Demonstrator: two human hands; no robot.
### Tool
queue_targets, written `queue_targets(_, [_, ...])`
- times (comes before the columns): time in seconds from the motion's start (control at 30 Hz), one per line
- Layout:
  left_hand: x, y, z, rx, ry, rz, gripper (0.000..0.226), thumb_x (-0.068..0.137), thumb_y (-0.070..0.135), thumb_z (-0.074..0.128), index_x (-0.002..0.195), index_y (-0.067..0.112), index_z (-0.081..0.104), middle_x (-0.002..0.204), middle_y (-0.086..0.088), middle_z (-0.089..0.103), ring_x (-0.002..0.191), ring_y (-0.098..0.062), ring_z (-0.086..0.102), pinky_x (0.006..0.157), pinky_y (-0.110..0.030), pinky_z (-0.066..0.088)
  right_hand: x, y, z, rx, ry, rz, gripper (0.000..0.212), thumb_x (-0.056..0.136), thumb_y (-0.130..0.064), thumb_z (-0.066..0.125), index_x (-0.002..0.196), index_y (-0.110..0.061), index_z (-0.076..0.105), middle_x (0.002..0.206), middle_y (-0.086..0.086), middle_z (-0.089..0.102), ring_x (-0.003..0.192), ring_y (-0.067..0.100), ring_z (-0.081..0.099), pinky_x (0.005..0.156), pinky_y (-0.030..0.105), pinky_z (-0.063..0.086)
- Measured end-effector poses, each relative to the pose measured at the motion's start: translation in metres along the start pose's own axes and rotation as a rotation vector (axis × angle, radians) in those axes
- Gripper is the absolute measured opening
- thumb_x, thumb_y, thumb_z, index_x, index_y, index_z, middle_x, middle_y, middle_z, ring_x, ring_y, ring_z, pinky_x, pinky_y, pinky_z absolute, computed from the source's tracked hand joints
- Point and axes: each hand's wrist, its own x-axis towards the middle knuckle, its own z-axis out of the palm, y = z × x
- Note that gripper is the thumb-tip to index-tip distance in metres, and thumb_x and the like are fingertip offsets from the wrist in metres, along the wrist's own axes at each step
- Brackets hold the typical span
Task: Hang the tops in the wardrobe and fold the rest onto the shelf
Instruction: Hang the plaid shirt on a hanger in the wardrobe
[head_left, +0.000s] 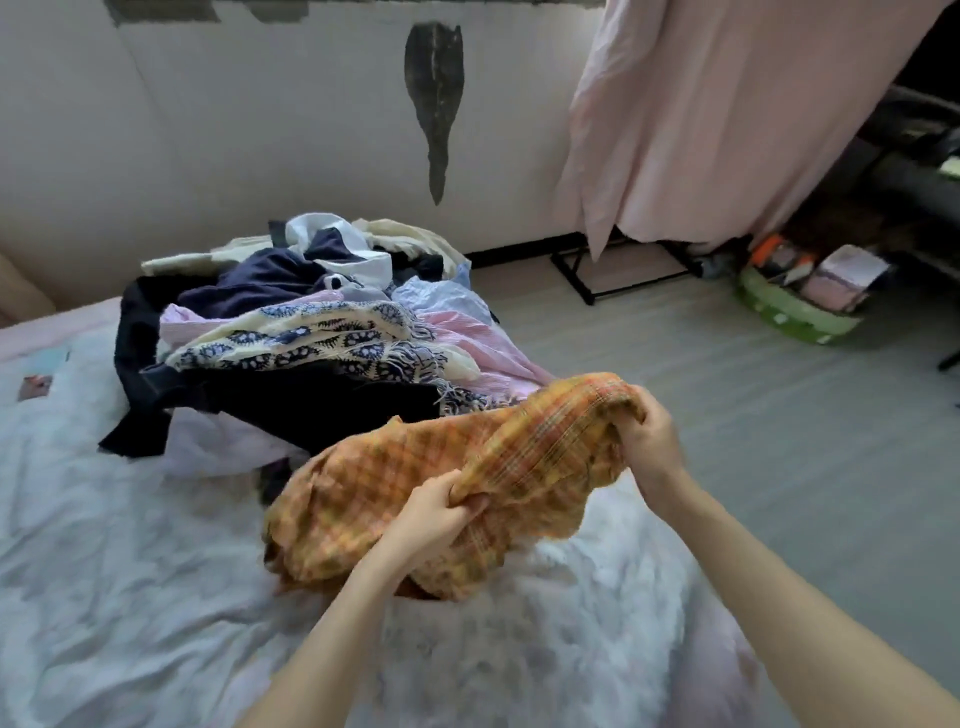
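Both hands are on the orange-and-yellow checked woven garment (415, 483), held up just above the white rumpled bedspread (130, 571) at the near corner of the bed. The left hand (431, 514) has its fingers curled round a bunched fold along the near edge, and the right hand (649, 441) clutches the far right end, knuckles up, so the cloth sags between them (its edges are blurred, so what kind of garment it is can't be made out). Behind it, further up the bed, sits the heap of mixed clothes (291, 332): a cream knit piece with navy flower patterns and a fringe (311, 338) on top, dark navy items under and behind, pale pink striped fabric (467, 343) spilling to the right. A pink curtain-like sheet (727, 114) hangs at upper right over the grey plank floor (727, 389), with a green round container (795, 312) beside it.
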Motion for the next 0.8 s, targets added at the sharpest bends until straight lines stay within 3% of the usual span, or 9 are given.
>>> queue_targets(0.1, [-0.013, 0.059, 0.02, -0.221, -0.054, 0.043, 0.01, 0.09, 0.015, 0.06, 0.096, 0.013, 0.067, 0.094, 0.001, 0.068, 0.092, -0.015, 0.06, 0.086, -0.032, 0.047, -0.029, -0.004, -0.054, -0.107, 0.068, 0.105, 0.038, 0.093, -0.001, 0.05, 0.13, -0.011, 0.046, 0.129, 0.01, 0.054, 0.113, 0.019, 0.054, 0.089, 0.022, 0.044])
queue_targets(0.17, [-0.024, 0.105, 0.034, -0.51, -0.094, -0.031, 0.009, 0.092, 0.016, 0.058, 0.092, 0.019, 0.067, 0.091, 0.0, 0.069, 0.088, -0.017, 0.063, 0.078, -0.027, 0.051, -0.062, -0.007, -0.092, -0.106, 0.003, 0.168, 0.057, 0.094, -0.009, 0.054, 0.144, -0.016, 0.03, 0.145, 0.009, 0.039, 0.126, 0.02, 0.047, 0.094, 0.024, 0.039])
queue_targets(0.23, [-0.03, 0.144, 0.051, -0.798, -0.178, -0.164, 0.014, 0.096, 0.021, 0.053, 0.098, 0.015, 0.065, 0.088, -0.007, 0.07, 0.081, -0.019, 0.067, 0.073, -0.027, 0.053, -0.1, -0.012, -0.119, -0.038, -0.156, 0.223, 0.059, 0.091, -0.022, 0.059, 0.143, -0.025, 0.03, 0.14, 0.004, 0.048, 0.116, 0.013, 0.055, 0.086, 0.022, 0.046])
queue_targets(0.33, [-0.047, 0.203, 0.083, -1.064, -0.337, -0.225, 0.025, 0.1, 0.014, 0.04, 0.083, 0.006, 0.057, 0.043, -0.002, 0.052, 0.037, -0.009, 0.051, 0.044, -0.016, 0.044, -0.157, -0.015, -0.149, -0.023, -0.31, 0.284, 0.052, 0.078, -0.035, 0.07, 0.125, -0.025, 0.049, 0.118, 0.001, 0.065, 0.107, 0.015, 0.063, 0.085, 0.024, 0.053])
queue_targets(0.4, [-0.065, 0.243, 0.113, -1.13, -0.492, -0.208, 0.028, 0.099, 0.014, 0.04, 0.077, 0.006, 0.054, 0.051, -0.001, 0.052, 0.045, -0.01, 0.052, 0.058, -0.018, 0.047, -0.188, -0.015, -0.174, -0.136, -0.152, 0.223, 0.028, 0.083, -0.024, 0.07, 0.109, -0.026, 0.059, 0.104, -0.006, 0.069, 0.099, 0.013, 0.066, 0.079, 0.016, 0.052])
queue_targets(0.47, [-0.084, 0.274, 0.141, -1.094, -0.656, -0.119, 0.034, 0.098, 0.021, 0.044, 0.071, 0.007, 0.059, 0.062, -0.004, 0.056, 0.058, -0.015, 0.056, 0.074, -0.026, 0.044, -0.209, -0.021, -0.205, -0.152, 0.073, 0.174, 0.017, 0.09, -0.009, 0.057, 0.094, -0.025, 0.063, 0.093, -0.008, 0.068, 0.09, 0.009, 0.065, 0.075, 0.016, 0.052])
queue_targets(0.53, [-0.112, 0.304, 0.172, -0.884, -0.744, -0.021, 0.035, 0.097, 0.028, 0.046, 0.076, 0.007, 0.065, 0.07, -0.006, 0.065, 0.063, -0.017, 0.062, 0.072, -0.029, 0.045, -0.239, -0.033, -0.25, -0.035, 0.343, 0.176, 0.027, 0.092, 0.001, 0.045, 0.083, -0.018, 0.062, 0.084, 0.0, 0.065, 0.08, 0.014, 0.061, 0.073, 0.025, 0.049])
queue_targets(0.67, [-0.173, 0.328, 0.233, -0.445, -0.648, 0.252, 0.033, 0.092, 0.034, 0.058, 0.116, 0.012, 0.062, 0.105, -0.003, 0.065, 0.091, -0.014, 0.061, 0.072, -0.02, 0.048, -0.304, -0.059, -0.328, 0.198, 0.677, 0.206, 0.027, 0.09, 0.007, 0.038, 0.072, -0.007, 0.054, 0.072, 0.01, 0.052, 0.067, 0.021, 0.052, 0.066, 0.031, 0.041])
queue_targets(0.8, [-0.249, 0.32, 0.279, -0.254, -0.428, 0.783, 0.032, 0.085, 0.037, 0.067, 0.11, 0.021, 0.057, 0.11, 0.002, 0.05, 0.1, -0.01, 0.051, 0.078, -0.016, 0.043, -0.381, -0.076, -0.365, 0.486, 0.87, 0.232, 0.027, 0.093, 0.003, 0.04, 0.072, -0.001, 0.057, 0.059, 0.012, 0.059, 0.048, 0.018, 0.06, 0.051, 0.025, 0.051])
